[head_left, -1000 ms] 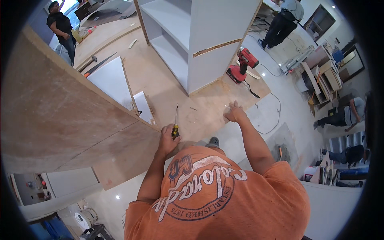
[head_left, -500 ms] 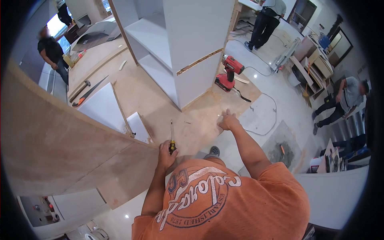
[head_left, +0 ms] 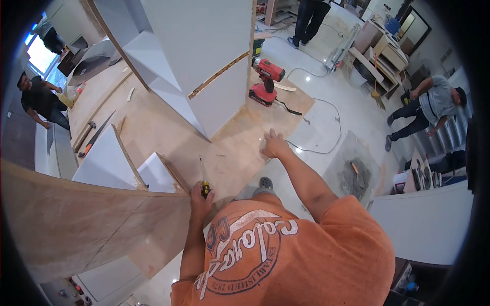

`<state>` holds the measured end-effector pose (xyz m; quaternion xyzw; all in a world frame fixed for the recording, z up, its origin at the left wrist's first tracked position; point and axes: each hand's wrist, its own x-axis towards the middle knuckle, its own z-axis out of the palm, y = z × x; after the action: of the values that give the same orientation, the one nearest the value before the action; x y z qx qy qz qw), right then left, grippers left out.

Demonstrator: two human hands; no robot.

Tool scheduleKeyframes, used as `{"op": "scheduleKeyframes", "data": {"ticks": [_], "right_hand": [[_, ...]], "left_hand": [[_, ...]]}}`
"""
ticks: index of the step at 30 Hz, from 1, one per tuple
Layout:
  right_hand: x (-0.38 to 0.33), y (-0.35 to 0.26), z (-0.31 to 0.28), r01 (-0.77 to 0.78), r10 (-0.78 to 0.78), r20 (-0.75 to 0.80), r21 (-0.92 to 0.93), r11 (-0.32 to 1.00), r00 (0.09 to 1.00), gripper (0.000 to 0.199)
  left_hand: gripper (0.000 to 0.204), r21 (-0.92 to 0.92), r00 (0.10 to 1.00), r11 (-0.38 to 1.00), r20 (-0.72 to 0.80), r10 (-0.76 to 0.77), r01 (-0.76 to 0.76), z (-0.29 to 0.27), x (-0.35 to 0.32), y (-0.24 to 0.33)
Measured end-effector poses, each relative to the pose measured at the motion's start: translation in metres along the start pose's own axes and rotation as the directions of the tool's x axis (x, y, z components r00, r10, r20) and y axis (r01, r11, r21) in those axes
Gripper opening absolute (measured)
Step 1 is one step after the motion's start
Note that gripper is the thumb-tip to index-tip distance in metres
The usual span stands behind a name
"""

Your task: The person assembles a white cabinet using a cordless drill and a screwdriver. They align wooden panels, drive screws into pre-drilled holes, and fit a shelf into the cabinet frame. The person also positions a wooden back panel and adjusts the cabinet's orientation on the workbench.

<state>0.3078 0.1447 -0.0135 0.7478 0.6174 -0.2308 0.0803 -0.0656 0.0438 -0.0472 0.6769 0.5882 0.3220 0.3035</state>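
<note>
A big brown wooden panel (head_left: 76, 219) fills the lower left of the view, with its edge curving up toward the middle. Above it a tall white cabinet (head_left: 204, 56) stands on a flat sheet of plywood (head_left: 168, 127) that covers the floor. Two smaller white boards (head_left: 104, 158) lean just beside the brown panel. The person wears an orange shirt (head_left: 286, 255) with white print on it.

A red power drill (head_left: 265, 81) sits on the plywood near the cabinet's corner, and a thin grey cord (head_left: 326, 132) loops over the pale floor next to it.

The right hand (head_left: 274, 145) lies flat on the edge of the plywood with its fingers spread apart. It may be pressing on something small, but that is hard to see.

The left hand (head_left: 201, 196) is wrapped tight around a screwdriver (head_left: 203, 176) with a yellow and black handle. The thin metal shaft points up and away from the person, over the plywood, close to the edge of the brown panel.

Other people stand far off, one at the left by a window and one at the right.
</note>
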Motion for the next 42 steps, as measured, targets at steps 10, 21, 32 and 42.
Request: {"op": "scheduleKeyframes", "data": {"ticks": [10, 21, 32, 42], "right_hand": [[0.002, -0.033, -0.061, 0.523, -0.263, -0.6, 0.311, 0.793, 0.755, 0.103], [0.027, -0.145, -0.185, 0.678, -0.542, -0.839, -0.37, 0.635, 0.05, 0.125], [0.066, -0.16, -0.175, 0.727, -0.495, -0.856, -0.433, 0.534, -0.146, 0.132], [0.074, -0.192, -0.168, 0.709, -0.464, -0.866, -0.445, 0.547, -0.186, 0.128]], "left_hand": [[0.056, 0.086, 0.999, 0.996, -0.038, -0.033, 0.036, 0.009, 0.004, -0.011], [0.053, 0.194, 0.965, 0.952, -0.158, -0.207, 0.236, 0.013, 0.002, 0.035], [0.044, 0.271, 0.919, 0.915, -0.338, -0.202, 0.3, 0.038, 0.003, 0.027], [0.036, 0.323, 0.903, 0.885, -0.377, -0.205, 0.335, 0.04, 0.005, 0.031]]}}
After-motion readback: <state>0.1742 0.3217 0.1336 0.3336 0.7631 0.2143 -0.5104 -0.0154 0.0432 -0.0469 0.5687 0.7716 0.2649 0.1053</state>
